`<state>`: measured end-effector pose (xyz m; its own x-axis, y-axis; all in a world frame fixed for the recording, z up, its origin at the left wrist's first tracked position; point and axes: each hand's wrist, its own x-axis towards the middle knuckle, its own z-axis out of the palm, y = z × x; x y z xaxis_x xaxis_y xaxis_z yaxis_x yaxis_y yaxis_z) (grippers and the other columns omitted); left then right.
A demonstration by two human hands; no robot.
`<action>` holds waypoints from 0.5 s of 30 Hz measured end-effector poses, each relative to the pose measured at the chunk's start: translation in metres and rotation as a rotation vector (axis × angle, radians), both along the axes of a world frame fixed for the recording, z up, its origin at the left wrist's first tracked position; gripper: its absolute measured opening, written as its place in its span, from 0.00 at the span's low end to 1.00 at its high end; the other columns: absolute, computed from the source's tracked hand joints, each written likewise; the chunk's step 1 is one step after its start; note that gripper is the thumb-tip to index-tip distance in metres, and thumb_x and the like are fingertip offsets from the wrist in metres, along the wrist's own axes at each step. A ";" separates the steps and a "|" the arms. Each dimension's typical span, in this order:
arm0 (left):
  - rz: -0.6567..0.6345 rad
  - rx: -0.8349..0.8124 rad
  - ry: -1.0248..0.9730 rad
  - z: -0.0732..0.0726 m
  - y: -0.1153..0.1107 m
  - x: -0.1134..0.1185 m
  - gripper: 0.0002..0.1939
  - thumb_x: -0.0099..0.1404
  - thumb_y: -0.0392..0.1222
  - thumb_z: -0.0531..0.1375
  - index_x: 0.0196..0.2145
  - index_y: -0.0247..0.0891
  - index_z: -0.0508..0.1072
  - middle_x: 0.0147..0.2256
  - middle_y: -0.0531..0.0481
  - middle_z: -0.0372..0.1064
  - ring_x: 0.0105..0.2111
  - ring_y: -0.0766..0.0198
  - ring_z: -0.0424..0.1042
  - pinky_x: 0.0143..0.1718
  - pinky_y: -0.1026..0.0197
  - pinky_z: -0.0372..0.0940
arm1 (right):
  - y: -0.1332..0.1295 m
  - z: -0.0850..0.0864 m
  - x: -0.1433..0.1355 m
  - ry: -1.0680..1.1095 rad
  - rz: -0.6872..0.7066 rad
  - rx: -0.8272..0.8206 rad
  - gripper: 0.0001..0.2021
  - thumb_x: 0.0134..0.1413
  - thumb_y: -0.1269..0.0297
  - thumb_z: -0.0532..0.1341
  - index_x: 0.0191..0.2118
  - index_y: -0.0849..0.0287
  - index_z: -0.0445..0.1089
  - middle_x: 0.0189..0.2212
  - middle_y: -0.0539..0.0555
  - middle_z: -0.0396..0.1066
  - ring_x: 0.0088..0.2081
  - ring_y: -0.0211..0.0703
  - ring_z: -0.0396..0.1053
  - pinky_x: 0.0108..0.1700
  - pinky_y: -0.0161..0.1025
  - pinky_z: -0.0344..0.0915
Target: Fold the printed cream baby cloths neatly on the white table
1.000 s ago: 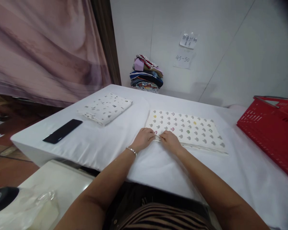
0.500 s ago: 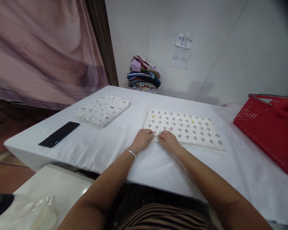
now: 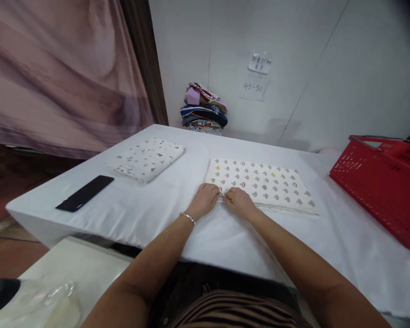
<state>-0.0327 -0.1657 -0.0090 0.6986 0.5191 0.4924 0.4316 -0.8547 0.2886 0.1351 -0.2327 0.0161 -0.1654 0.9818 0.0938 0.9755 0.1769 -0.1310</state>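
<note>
A folded white cloth (image 3: 256,182) printed with grey, yellow, red and green mushroom shapes lies on the white-covered table (image 3: 225,241) in front of me. My left hand (image 3: 205,199) pinches its near edge close to the left corner. Just to the right, my right hand (image 3: 239,201) grips the same edge, fingers closed on the fabric. A small gap parts my two hands, with a bit of the cloth's edge showing between them. A second folded white cloth (image 3: 150,157) with small grey prints lies apart on the left side of the table.
A black phone-like slab (image 3: 85,193) lies near the table's left front edge. At the right stands a red plastic basket (image 3: 379,187). A stack of folded fabrics (image 3: 204,109) sits beyond the far edge by the wall. A white surface (image 3: 78,264) is at lower left.
My hands stay at the cloth's near edge, with the right fingers turned slightly and the edge between them tilted. The view has shifted a little.
</note>
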 end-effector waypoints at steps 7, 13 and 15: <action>0.045 0.035 0.061 0.001 0.001 0.001 0.11 0.67 0.33 0.47 0.34 0.38 0.68 0.33 0.49 0.70 0.37 0.63 0.68 0.53 0.51 0.54 | 0.005 -0.004 -0.003 -0.050 0.006 0.035 0.14 0.63 0.65 0.50 0.35 0.60 0.72 0.35 0.56 0.69 0.38 0.43 0.65 0.38 0.37 0.56; 0.038 0.013 0.064 -0.003 0.002 0.001 0.11 0.67 0.34 0.48 0.34 0.38 0.69 0.32 0.49 0.70 0.37 0.62 0.68 0.51 0.50 0.56 | 0.004 -0.007 -0.003 -0.087 0.039 0.025 0.14 0.63 0.66 0.50 0.35 0.60 0.72 0.35 0.57 0.68 0.38 0.43 0.64 0.37 0.38 0.55; 0.012 0.007 0.035 -0.004 0.003 -0.001 0.10 0.67 0.34 0.50 0.35 0.38 0.70 0.35 0.48 0.70 0.39 0.62 0.68 0.48 0.52 0.59 | 0.004 -0.008 -0.003 -0.103 0.040 0.025 0.13 0.63 0.66 0.50 0.35 0.60 0.72 0.36 0.57 0.68 0.38 0.44 0.64 0.36 0.38 0.55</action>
